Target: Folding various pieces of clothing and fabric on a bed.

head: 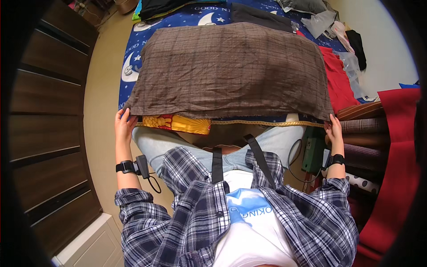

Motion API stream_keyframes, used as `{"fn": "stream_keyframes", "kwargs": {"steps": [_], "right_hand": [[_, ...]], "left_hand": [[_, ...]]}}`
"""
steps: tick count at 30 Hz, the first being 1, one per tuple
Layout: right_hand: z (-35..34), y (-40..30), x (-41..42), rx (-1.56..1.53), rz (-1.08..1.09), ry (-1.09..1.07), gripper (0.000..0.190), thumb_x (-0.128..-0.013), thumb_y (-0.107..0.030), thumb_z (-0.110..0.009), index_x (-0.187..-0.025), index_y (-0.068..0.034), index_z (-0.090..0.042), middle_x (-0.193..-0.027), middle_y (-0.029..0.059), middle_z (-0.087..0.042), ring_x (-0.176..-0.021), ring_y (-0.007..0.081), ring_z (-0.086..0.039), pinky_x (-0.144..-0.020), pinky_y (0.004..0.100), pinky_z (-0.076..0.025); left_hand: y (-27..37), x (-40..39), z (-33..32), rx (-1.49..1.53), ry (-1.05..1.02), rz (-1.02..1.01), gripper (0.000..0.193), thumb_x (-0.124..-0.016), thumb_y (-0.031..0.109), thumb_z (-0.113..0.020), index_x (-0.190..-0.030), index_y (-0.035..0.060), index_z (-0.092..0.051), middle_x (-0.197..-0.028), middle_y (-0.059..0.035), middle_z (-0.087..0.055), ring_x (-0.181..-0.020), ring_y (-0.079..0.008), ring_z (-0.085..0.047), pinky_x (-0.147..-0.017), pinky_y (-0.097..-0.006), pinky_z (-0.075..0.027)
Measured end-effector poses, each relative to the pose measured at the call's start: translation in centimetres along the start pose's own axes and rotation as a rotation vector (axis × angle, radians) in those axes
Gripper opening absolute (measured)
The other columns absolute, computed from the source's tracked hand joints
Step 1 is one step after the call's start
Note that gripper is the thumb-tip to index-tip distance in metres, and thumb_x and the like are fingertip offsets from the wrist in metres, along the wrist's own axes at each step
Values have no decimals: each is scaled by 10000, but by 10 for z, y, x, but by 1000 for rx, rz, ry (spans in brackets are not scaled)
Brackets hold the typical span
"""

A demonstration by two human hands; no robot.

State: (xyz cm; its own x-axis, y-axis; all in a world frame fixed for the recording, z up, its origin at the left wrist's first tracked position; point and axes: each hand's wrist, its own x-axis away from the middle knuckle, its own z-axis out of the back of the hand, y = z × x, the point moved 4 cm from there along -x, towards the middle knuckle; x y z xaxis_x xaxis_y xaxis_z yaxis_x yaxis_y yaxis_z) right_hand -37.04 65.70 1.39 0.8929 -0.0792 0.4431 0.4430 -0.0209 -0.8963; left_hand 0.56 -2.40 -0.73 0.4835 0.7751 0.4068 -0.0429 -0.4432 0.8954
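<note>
A brown-grey checked cloth [230, 71] lies spread out, a little wrinkled, over a blue covering [128, 71] printed with moons and stars. My left hand [126, 125] pinches the cloth's near left corner between thumb and fingers. At the near right corner, my right hand [332, 128] grips the edge in the same way. The near edge of the cloth runs between both hands, above my knees. Beneath it, a yellow and red printed fabric [190, 124] shows at the left, beside a gold trim [267, 123] along the covering's border.
Dark folded fabric [260, 18] and clear plastic bags [320, 23] lie at the far side. Red cloth [337, 78] is at the right, near stacked fabric rolls [363, 126] and a hanging red cloth [397, 147]. A dark slatted wooden panel [50, 100] stands at the left.
</note>
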Motion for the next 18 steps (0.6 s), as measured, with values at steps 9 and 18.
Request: {"fn": "stream_keyframes", "kwargs": {"steps": [9, 18], "right_hand": [[31, 0, -29, -135, 129, -45, 173, -766, -172, -583, -899, -80, -522, -788, 38, -539, -672, 164, -509, -593, 257, -425], [-155, -1, 46, 625, 621, -335, 175, -736, -162, -588, -810, -8, -549, -719, 34, -538, -664, 94, -495, -601, 228, -401]], "left_hand": [[-6, -17, 24, 125, -61, -68, 243, -791, 183, -565, -923, -7, -490, -925, -85, -550, -885, -202, -536, -796, -314, -434], [-16, 33, -78, -394, -184, 22, 265, -784, 228, -566, -938, 21, -508, -814, -72, -557, -659, -120, -546, -609, -233, -457]]}}
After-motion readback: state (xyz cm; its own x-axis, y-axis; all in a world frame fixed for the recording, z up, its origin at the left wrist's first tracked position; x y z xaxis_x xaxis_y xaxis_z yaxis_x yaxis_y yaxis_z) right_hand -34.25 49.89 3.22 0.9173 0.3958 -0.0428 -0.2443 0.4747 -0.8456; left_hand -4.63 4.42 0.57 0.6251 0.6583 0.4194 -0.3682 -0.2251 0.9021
